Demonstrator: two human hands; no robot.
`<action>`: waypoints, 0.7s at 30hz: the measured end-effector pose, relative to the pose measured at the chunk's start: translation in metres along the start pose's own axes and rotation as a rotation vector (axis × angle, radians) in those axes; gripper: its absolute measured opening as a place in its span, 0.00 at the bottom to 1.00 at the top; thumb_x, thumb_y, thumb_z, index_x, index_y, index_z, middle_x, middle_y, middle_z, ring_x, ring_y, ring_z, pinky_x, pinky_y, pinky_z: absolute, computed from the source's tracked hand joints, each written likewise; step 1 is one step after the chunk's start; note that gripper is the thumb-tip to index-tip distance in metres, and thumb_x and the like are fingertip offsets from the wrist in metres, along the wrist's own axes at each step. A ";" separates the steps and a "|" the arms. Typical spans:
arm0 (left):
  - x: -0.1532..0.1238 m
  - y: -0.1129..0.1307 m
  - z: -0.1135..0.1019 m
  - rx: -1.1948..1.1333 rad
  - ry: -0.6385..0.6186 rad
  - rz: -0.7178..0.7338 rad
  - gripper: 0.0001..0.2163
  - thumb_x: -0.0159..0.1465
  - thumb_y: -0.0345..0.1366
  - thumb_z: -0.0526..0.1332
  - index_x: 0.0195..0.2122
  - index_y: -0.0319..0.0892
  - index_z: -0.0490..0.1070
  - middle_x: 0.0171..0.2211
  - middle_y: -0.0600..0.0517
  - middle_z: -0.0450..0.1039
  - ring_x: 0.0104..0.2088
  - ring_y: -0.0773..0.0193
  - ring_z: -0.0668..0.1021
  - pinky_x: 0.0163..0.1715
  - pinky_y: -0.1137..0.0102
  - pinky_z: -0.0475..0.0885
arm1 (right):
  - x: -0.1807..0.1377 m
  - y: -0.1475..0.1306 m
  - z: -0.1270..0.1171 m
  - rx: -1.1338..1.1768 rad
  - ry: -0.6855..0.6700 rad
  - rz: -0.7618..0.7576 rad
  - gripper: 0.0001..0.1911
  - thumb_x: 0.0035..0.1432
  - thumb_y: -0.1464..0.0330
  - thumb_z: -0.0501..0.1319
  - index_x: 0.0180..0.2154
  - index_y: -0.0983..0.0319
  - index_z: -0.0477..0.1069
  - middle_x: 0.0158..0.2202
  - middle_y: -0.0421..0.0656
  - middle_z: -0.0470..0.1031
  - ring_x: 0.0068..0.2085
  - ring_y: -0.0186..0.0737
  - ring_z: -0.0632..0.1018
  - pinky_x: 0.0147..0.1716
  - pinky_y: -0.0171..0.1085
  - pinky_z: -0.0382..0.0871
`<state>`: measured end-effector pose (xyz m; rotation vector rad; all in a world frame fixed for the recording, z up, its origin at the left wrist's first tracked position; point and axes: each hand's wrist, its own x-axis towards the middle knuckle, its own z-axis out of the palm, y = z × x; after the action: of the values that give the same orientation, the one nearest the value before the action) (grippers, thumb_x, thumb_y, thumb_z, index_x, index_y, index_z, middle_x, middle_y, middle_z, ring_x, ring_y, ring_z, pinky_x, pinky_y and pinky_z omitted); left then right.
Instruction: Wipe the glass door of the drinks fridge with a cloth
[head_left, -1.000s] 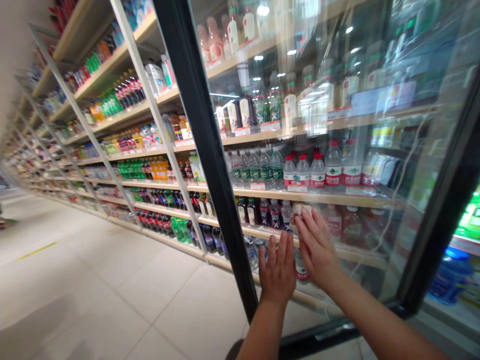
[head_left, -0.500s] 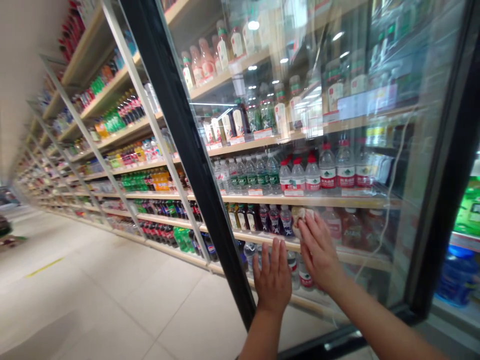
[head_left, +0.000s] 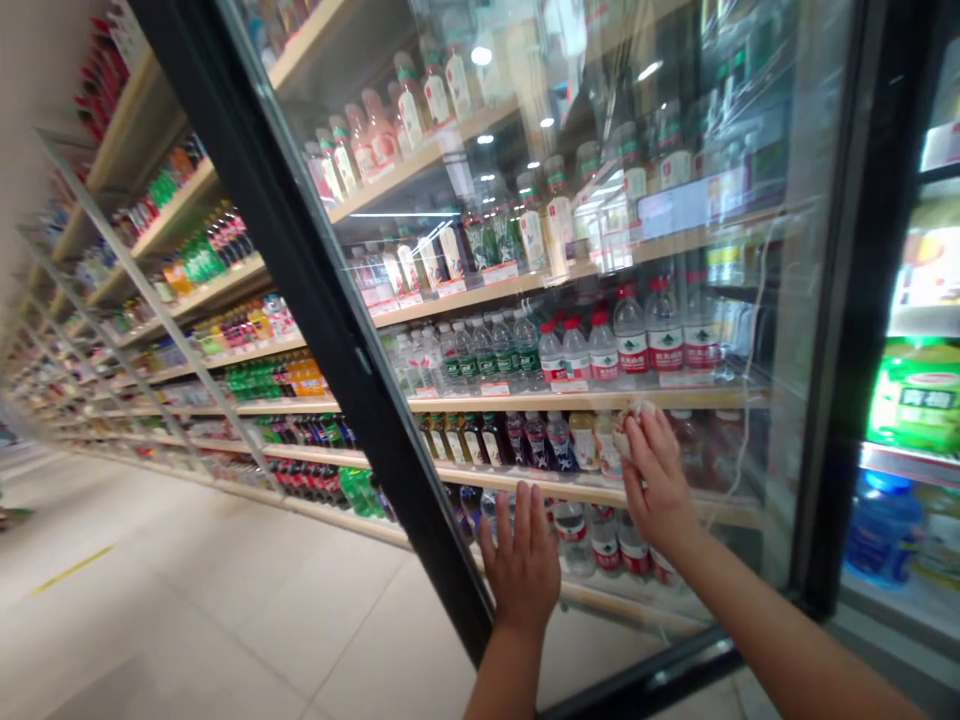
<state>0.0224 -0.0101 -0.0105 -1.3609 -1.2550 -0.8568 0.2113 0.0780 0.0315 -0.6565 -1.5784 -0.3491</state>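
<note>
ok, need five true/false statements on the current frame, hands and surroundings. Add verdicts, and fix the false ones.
1. The right hand holds a pale cloth at the glass. True.
2. The left hand is clenched in a fist. False: its fingers are extended.
3. The door frame is white. False: it is black.
4. The red-capped bottles stand to the right of the green-labelled bottles, as seen in the picture. True.
5. The yellow strip is stuck on the glass. False: it is on the floor, at the left of the picture.
</note>
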 end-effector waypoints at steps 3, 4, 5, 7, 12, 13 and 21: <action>0.003 0.000 -0.002 0.020 0.001 0.008 0.28 0.68 0.31 0.56 0.68 0.37 0.51 0.62 0.43 0.65 0.70 0.53 0.51 0.70 0.53 0.44 | 0.022 0.014 -0.006 0.005 0.054 0.030 0.34 0.66 0.74 0.52 0.70 0.54 0.45 0.72 0.48 0.49 0.71 0.53 0.53 0.66 0.62 0.54; 0.003 0.000 -0.002 0.022 -0.001 0.010 0.28 0.68 0.31 0.56 0.68 0.37 0.51 0.63 0.43 0.64 0.70 0.53 0.51 0.70 0.53 0.44 | 0.029 0.019 -0.009 0.002 0.072 0.052 0.34 0.67 0.73 0.52 0.70 0.54 0.45 0.72 0.48 0.48 0.71 0.52 0.53 0.66 0.61 0.53; 0.003 0.001 -0.003 0.023 -0.004 0.013 0.28 0.68 0.31 0.56 0.68 0.37 0.50 0.63 0.43 0.63 0.70 0.53 0.51 0.70 0.53 0.44 | 0.032 0.023 -0.011 -0.003 0.081 0.076 0.33 0.67 0.72 0.51 0.70 0.55 0.45 0.72 0.48 0.48 0.71 0.52 0.53 0.67 0.61 0.53; 0.003 0.001 -0.003 0.022 -0.006 0.014 0.28 0.68 0.31 0.55 0.69 0.38 0.50 0.64 0.44 0.62 0.70 0.53 0.50 0.70 0.53 0.44 | 0.028 0.028 -0.014 -0.016 0.080 0.117 0.32 0.68 0.70 0.51 0.70 0.55 0.45 0.72 0.49 0.48 0.71 0.51 0.53 0.67 0.60 0.53; 0.000 0.000 -0.001 0.026 -0.006 0.017 0.28 0.68 0.31 0.55 0.69 0.38 0.50 0.64 0.43 0.63 0.70 0.52 0.50 0.70 0.53 0.44 | 0.003 0.040 -0.017 -0.045 0.087 0.113 0.32 0.68 0.70 0.51 0.70 0.56 0.45 0.72 0.50 0.48 0.71 0.51 0.53 0.66 0.60 0.54; 0.000 -0.001 0.000 0.027 -0.004 0.020 0.28 0.68 0.31 0.56 0.68 0.38 0.51 0.64 0.43 0.63 0.70 0.52 0.51 0.70 0.53 0.44 | 0.006 0.045 -0.019 -0.048 0.091 0.114 0.31 0.68 0.69 0.51 0.70 0.57 0.47 0.72 0.50 0.48 0.71 0.51 0.54 0.66 0.60 0.54; 0.000 0.000 0.000 0.014 0.009 0.027 0.28 0.67 0.30 0.57 0.68 0.37 0.53 0.62 0.42 0.65 0.70 0.51 0.52 0.69 0.51 0.46 | 0.014 0.080 -0.040 -0.074 0.150 0.368 0.30 0.67 0.63 0.51 0.68 0.62 0.53 0.70 0.51 0.53 0.70 0.47 0.57 0.68 0.53 0.51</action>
<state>0.0226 -0.0097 -0.0102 -1.3583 -1.2305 -0.8334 0.2909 0.1210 0.0377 -0.9386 -1.2760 -0.1772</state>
